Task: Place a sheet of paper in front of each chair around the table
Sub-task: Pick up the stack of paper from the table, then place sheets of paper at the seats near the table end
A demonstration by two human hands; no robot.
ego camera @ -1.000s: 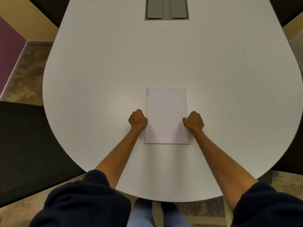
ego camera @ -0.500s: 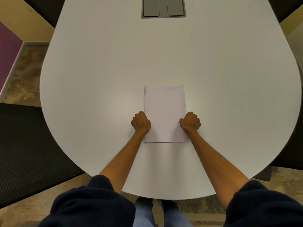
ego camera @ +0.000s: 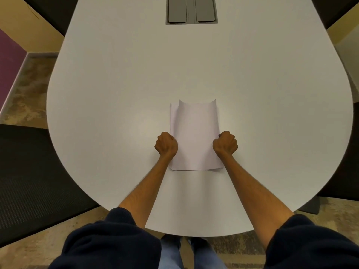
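Left hand: the left hand (ego camera: 166, 144) is curled closed at the left long edge of the paper stack (ego camera: 195, 144), fingers pinching that edge.
Right hand: the right hand (ego camera: 225, 143) is closed the same way on the right long edge, so the stack lies squarely between the two fists.
Change: half a second ago the paper lay as one flat rectangle; now the top sheet (ego camera: 197, 121) bows upward, its far corners raised and offset from the sheets beneath.
Meaning: the top sheet seems to be separating from the pile, likely the first one to be dealt out; no sheet sits at any place yet.
Stack position: on the table (ego camera: 116, 94), near its rounded end, directly ahead of the person.
Chairs: dark chair (ego camera: 29, 171) to the left, well apart from the paper.
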